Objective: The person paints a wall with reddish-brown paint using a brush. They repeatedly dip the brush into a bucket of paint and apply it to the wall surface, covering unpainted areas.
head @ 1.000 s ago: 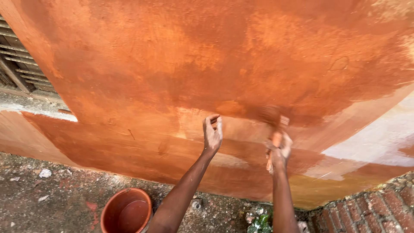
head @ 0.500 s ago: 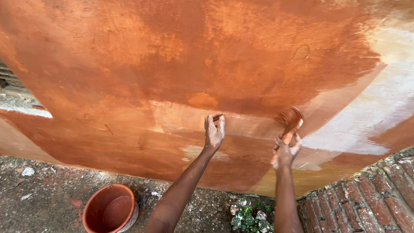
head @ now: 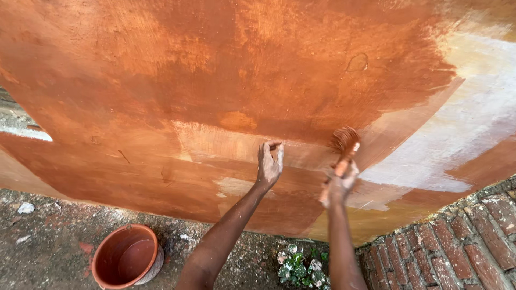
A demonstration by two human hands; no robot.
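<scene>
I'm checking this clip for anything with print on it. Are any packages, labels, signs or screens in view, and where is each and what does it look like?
None in view.
The orange-brown painted wall bears no sign or label.
The round reddish bucket on the ground at lower left shows no label.
The brush in the right hand is plain; the left hand rests on the wall.

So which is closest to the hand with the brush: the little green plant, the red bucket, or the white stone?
From the right hand:
1. Green plant, just below, at the wall's foot.
2. Red bucket, lower left on the ground.
3. White stone, far left.
</scene>
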